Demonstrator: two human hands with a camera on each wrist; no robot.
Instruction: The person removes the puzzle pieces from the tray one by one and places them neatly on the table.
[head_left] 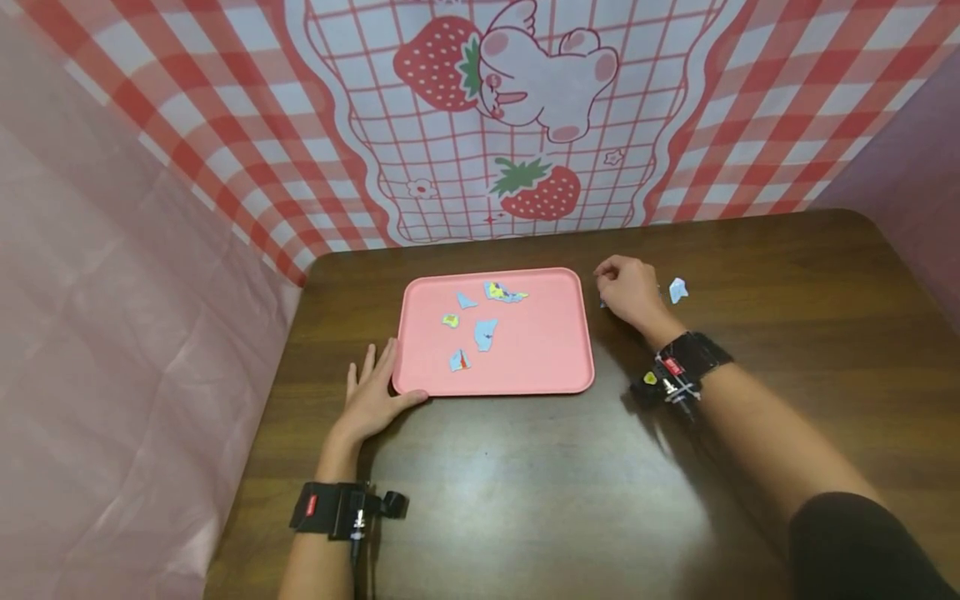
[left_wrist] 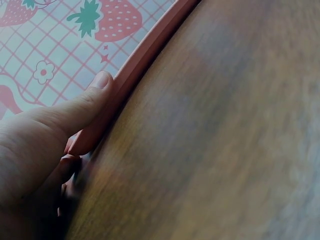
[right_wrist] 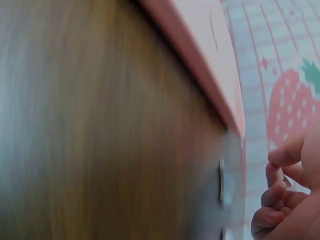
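Note:
A pink tray [head_left: 532,350] lies on the table with several irregular flat pieces on it, among them a pale blue one [head_left: 485,334] and a long yellow-and-blue one [head_left: 504,292]. My left hand [head_left: 372,402] spans the tray's front left corner, thumb along the front rim and fingers spread beside the left rim. Right of the tray, my right hand [head_left: 628,292] bends its fingers, thumb against fingertips, low over the table. I cannot tell whether it pinches something. A blue scrap [head_left: 602,303] shows at its edge, and a light blue piece [head_left: 678,290] lies to its right.
The brown wooden table [head_left: 487,492] meets a red-and-white strawberry cloth [head_left: 420,167] at its back edge. Pink fabric [head_left: 135,317] hangs along the left side. Each wrist wears a black strap with a small camera and cable.

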